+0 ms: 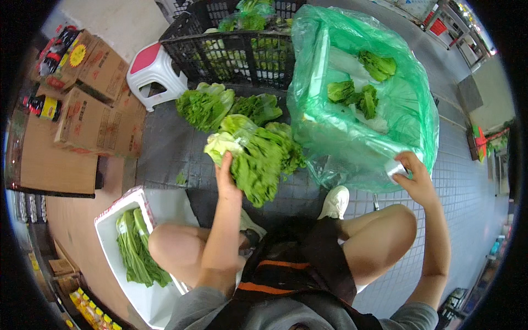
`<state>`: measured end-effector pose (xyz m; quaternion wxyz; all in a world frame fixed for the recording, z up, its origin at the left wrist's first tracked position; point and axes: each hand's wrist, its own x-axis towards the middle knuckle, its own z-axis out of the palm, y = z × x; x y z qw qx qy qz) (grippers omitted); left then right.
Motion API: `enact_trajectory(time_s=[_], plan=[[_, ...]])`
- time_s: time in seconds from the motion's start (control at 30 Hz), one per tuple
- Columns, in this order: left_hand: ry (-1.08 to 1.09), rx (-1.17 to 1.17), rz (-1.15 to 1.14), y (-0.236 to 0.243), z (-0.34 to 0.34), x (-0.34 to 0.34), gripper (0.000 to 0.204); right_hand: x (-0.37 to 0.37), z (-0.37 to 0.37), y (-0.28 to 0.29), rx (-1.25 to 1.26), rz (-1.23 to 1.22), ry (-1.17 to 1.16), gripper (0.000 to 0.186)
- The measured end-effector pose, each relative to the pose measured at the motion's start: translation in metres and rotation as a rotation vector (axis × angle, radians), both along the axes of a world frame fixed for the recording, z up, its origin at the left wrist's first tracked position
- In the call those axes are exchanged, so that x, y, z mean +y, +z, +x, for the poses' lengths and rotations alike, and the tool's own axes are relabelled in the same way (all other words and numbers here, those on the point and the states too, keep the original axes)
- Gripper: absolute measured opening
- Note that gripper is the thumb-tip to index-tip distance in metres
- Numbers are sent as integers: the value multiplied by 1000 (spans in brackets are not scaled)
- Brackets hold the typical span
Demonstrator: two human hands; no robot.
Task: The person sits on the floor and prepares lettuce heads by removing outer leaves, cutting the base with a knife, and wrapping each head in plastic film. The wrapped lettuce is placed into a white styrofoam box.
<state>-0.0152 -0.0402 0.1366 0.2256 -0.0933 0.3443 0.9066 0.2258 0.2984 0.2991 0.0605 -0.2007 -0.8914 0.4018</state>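
From the head view we see our left hand with fingers wrapped round a lettuce head lifted above the tiled floor, while our right hand pinches the green plastic bag (more lettuce inside).

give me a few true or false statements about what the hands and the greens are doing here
1. The left hand holds a head of lettuce. True.
2. The right hand grips a knife. False: it holds the edge of the green plastic bag.
3. The black crate is empty. False: greens sit inside it.
4. The white foam box at lower left holds long leafy greens. True.
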Motion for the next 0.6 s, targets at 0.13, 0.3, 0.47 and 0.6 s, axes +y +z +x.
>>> enact_trajectory(time_s=[0.13,0.3,0.47,0.6], plan=[[-34,-165,-124,-50,-73,24,53,70,109,-138,-362,-17,-222,36],[-128,-208,-635,-74,-115,48,60,6,177,-341,-624,245,-597,47],[-198,-324,-826,-124,-153,27,67,-26,183,-355,-738,200,-470,47],[337,514,-1205,-68,-150,43,53,61,93,-137,-567,-288,-320,17]])
